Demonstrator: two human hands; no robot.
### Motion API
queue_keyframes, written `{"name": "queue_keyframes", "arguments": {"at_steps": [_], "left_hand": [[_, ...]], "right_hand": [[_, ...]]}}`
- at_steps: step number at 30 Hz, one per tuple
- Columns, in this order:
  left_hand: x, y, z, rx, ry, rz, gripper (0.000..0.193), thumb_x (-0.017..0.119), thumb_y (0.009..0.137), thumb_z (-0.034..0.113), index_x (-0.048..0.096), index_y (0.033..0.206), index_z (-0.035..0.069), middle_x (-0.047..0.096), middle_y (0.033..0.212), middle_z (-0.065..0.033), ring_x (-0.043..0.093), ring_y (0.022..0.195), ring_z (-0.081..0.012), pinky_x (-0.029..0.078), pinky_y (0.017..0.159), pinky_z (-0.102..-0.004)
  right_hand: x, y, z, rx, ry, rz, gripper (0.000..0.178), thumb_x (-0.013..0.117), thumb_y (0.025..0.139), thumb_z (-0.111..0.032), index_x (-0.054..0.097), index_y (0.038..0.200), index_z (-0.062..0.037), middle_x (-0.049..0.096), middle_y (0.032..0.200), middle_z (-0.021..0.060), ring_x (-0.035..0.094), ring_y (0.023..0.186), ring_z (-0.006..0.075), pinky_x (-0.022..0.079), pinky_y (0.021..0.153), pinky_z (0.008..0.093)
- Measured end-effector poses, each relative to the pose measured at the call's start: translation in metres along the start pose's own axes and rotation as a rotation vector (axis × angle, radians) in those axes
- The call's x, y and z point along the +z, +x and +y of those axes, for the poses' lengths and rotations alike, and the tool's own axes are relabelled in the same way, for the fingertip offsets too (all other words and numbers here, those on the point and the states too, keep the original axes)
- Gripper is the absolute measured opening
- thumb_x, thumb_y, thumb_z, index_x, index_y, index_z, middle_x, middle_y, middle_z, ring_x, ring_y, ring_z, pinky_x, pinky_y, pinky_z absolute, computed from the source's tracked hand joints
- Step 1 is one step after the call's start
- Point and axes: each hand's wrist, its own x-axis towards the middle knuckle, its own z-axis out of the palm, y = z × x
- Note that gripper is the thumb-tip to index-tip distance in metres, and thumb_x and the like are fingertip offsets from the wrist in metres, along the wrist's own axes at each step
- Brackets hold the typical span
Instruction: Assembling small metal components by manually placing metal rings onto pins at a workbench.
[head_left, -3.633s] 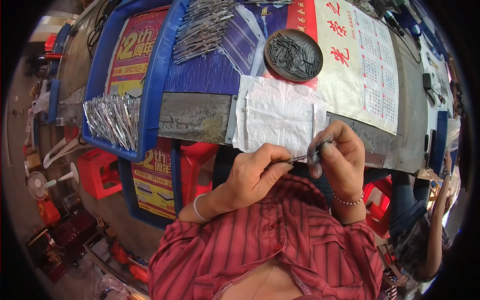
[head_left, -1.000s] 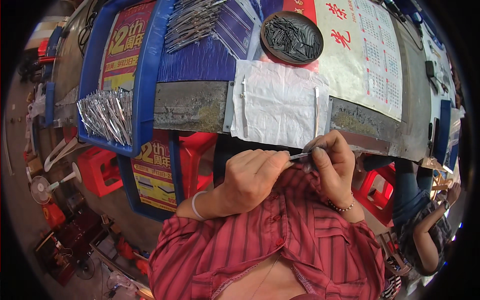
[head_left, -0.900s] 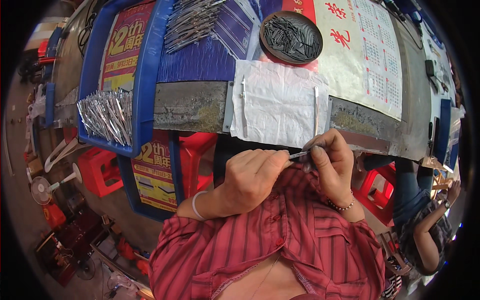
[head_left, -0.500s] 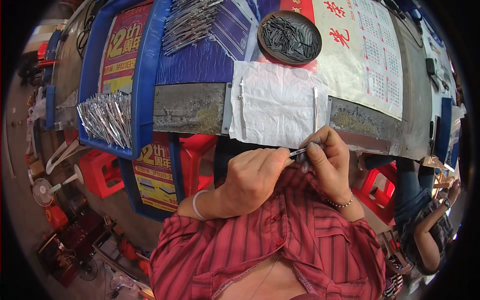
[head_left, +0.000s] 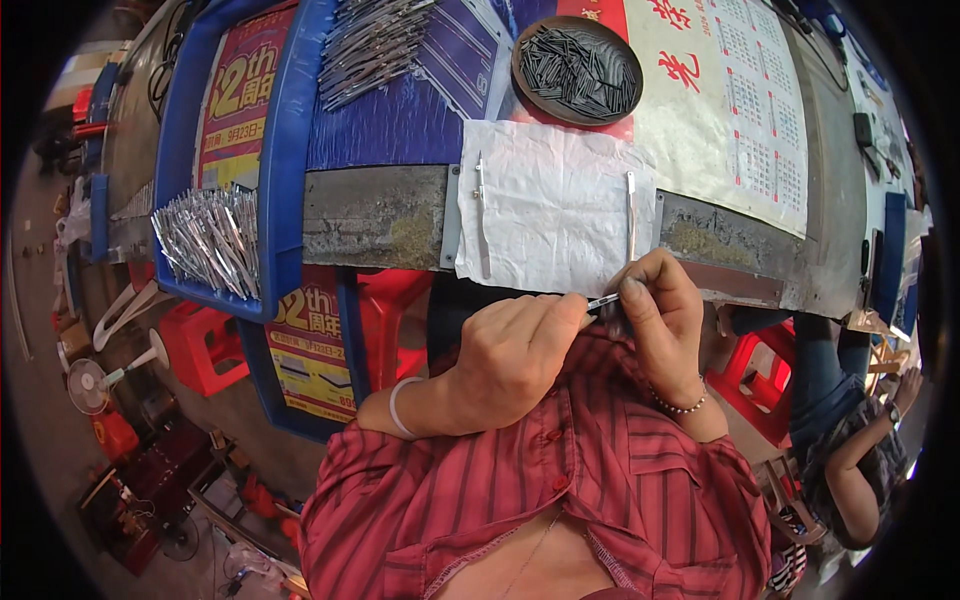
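In front of my chest, both hands meet at the table's near edge. My left hand [head_left: 522,348] is closed, thumb and forefinger pinching one end of a slim metal strip [head_left: 603,300]. The strip's other end sits in the fingertips of my right hand [head_left: 662,318], also closed. Only a short silvery and dark length of it shows between them. Just beyond, a white cloth [head_left: 556,205] lies on the table with a thin metal strip [head_left: 483,220] along its left side. Another metal strip [head_left: 631,212] lies along its right side, close to my right fingers.
A round bowl [head_left: 632,100] of small dark pins stands beyond the cloth. Metal strips [head_left: 375,45] lie piled on a blue sheet. At left, a blue tray [head_left: 285,150] holds many silvery strips [head_left: 208,245]. Red stools [head_left: 203,345] stand below; another person [head_left: 850,460] sits at right.
My left hand has shifted slightly right and the strip is turned a little between my fingers. Both hands keep their pinch.
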Motion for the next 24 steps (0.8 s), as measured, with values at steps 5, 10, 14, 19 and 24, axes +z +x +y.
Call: {"name": "queue_keyframes", "arguments": {"at_steps": [5,10,14,19,24], "left_hand": [[0.002,-0.002,-0.002,0.019,0.015,-0.005,0.021,0.061,0.076,0.003,0.054,0.094,-0.004,0.053,0.066,-0.0081,0.054,0.053,-0.0200,0.042,0.047,-0.0296],[0.000,0.003,-0.004,0.029,0.031,0.003,0.020,0.061,0.076,0.003,0.054,0.093,-0.004,0.055,0.069,-0.0091,0.055,0.055,-0.0202,0.043,0.048,-0.0296],[-0.008,0.012,-0.002,-0.011,-0.003,-0.018,0.017,0.062,0.077,0.004,0.054,0.090,-0.002,0.054,0.067,-0.0091,0.056,0.055,-0.0216,0.044,0.048,-0.0309],[-0.040,0.045,-0.012,-0.126,-0.173,-0.075,0.017,0.066,0.076,0.002,0.058,0.091,0.000,0.060,0.075,-0.0137,0.060,0.061,-0.0283,0.047,0.055,-0.0325],[-0.071,0.143,-0.061,-0.079,-0.062,-0.044,0.007,0.058,0.080,0.006,0.056,0.083,0.001,0.054,0.075,-0.0143,0.056,0.071,-0.0318,0.044,0.062,-0.0370]], "right_hand": [[0.000,0.001,-0.001,0.000,-0.038,-0.020,0.016,0.054,0.091,-0.014,0.048,0.083,-0.0014,0.052,0.068,0.0014,0.047,0.056,0.0047,0.037,0.051,0.0185],[0.000,0.006,0.000,0.002,-0.012,-0.022,0.017,0.054,0.091,-0.014,0.048,0.083,-0.0013,0.052,0.068,0.0013,0.048,0.056,0.0046,0.037,0.051,0.0184],[-0.001,0.010,-0.006,0.025,0.020,-0.036,0.016,0.054,0.091,-0.015,0.048,0.084,-0.0010,0.053,0.068,0.0014,0.049,0.056,0.0049,0.038,0.051,0.0186],[-0.014,0.018,-0.006,-0.080,0.084,-0.076,0.016,0.045,0.094,-0.014,0.049,0.089,0.0013,0.058,0.075,0.0066,0.053,0.059,0.0079,0.042,0.055,0.0199],[-0.042,0.014,-0.007,-0.193,-0.065,0.215,0.007,0.047,0.090,-0.005,0.050,0.093,0.0004,0.057,0.079,0.0069,0.053,0.062,0.0080,0.042,0.054,0.0185]]}}
